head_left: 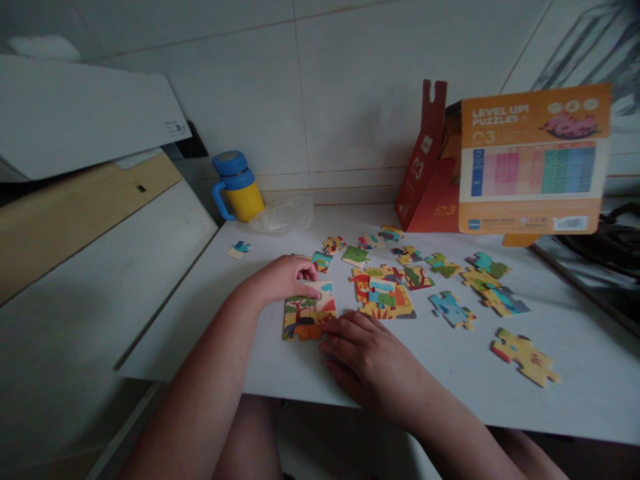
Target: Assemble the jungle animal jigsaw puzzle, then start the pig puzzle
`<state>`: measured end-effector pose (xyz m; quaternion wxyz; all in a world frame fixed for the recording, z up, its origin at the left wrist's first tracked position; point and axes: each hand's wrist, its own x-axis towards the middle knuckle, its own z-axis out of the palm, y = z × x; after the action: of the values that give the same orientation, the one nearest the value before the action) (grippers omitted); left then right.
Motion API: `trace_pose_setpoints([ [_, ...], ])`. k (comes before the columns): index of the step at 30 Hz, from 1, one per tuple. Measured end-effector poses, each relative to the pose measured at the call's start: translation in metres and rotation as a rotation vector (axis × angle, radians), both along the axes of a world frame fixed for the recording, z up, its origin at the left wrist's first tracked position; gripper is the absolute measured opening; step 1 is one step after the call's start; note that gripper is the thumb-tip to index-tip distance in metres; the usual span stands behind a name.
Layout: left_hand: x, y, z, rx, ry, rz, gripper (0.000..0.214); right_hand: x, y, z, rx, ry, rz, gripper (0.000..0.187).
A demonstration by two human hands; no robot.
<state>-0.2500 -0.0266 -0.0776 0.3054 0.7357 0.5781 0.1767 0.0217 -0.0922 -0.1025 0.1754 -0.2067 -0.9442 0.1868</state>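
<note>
Puzzle section [305, 313], several pieces joined, lies flat near the front edge of the table [450, 350], left of the middle. Our left hand [290, 277] is loosely curled over its upper side, thumb on a pale piece; we cannot tell whether it pinches anything. Our right hand [365, 353] rests fingers together at the lower right corner, its hold hidden from us. Beside it we see a lion section [405, 305]; a mug [245, 199] stands near the back left corner.
</note>
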Motion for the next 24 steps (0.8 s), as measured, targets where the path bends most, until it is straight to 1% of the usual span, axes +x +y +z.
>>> trace_pose_setpoints([
  [4,0.002,-0.001,0.003,-0.019,-0.001,-0.015,0.023,0.001,-0.003,0.004,-0.001,0.007,0.010,0.022],
  [7,0.002,-0.001,0.004,-0.032,0.005,-0.016,0.023,0.001,-0.005,0.007,-0.004,0.021,0.027,0.021],
  [10,0.001,-0.001,0.003,-0.046,0.012,-0.018,0.025,0.001,-0.002,0.004,0.051,0.048,0.001,0.024],
  [12,0.000,0.000,0.003,-0.059,0.013,-0.023,0.027,0.004,0.003,-0.002,0.118,0.067,-0.111,0.027],
  [13,0.000,0.000,0.003,-0.065,0.014,-0.025,0.027,0.006,0.007,-0.006,0.154,0.069,-0.205,0.028],
  [16,0.000,0.000,0.004,-0.084,0.014,-0.033,0.029,0.013,0.016,-0.022,0.258,0.039,-0.576,0.034],
  [18,0.001,-0.001,0.005,-0.091,0.013,-0.033,0.029,0.016,0.019,-0.032,0.309,-0.004,-0.777,0.040],
  [19,0.002,-0.001,0.006,-0.093,0.011,-0.031,0.029,0.017,0.019,-0.036,0.323,-0.025,-0.833,0.042],
  [20,0.002,-0.002,0.006,-0.095,0.010,-0.027,0.028,0.017,0.018,-0.039,0.327,-0.042,-0.861,0.044],
  [22,0.002,-0.002,0.006,-0.096,0.014,-0.023,0.028,0.015,0.017,-0.041,0.317,-0.061,-0.864,0.043],
  [24,0.001,-0.002,0.005,-0.094,0.018,-0.031,0.029,0.013,0.015,-0.038,0.295,-0.070,-0.844,0.040],
])
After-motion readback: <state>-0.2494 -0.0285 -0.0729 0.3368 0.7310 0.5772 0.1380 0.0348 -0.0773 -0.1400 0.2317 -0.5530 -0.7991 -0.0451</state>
